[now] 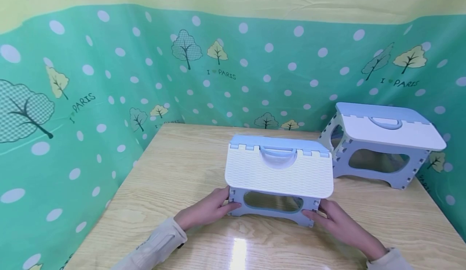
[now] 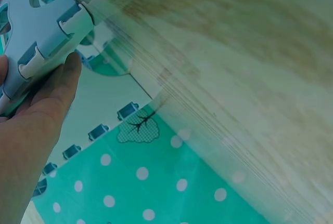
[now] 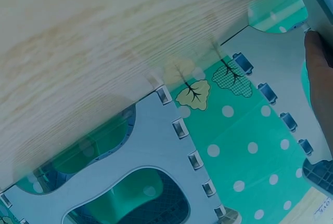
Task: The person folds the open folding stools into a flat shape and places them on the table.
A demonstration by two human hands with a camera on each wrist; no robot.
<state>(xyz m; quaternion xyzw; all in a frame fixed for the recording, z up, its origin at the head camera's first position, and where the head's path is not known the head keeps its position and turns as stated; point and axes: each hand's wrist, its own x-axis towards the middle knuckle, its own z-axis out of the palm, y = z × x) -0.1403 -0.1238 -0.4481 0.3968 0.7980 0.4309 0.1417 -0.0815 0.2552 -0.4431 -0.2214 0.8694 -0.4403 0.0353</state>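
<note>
My sleeve [image 1: 154, 243] was pale beige. The near stool [image 1: 251, 177] had a white top [image 1: 284, 181] with a fine rippled pattern, edged by a light blue strip [image 1: 280, 141], and its handle [image 1: 278, 152] and front panel [image 1: 269, 212] were blue too; I saw the same white and blue on the far stool [image 1: 397, 135]. My worktop [image 1: 182, 156] was pale tan, wood-grained. The cloth [image 1: 309, 79] I faced was green with white dots, checked and yellow trees and dark lettering, topped by plain pale yellow.

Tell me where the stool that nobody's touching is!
In the head view, the untouched stool stands toward the right side of the wooden table, near the green dotted curtain, behind and to the right of the held stool.
</note>
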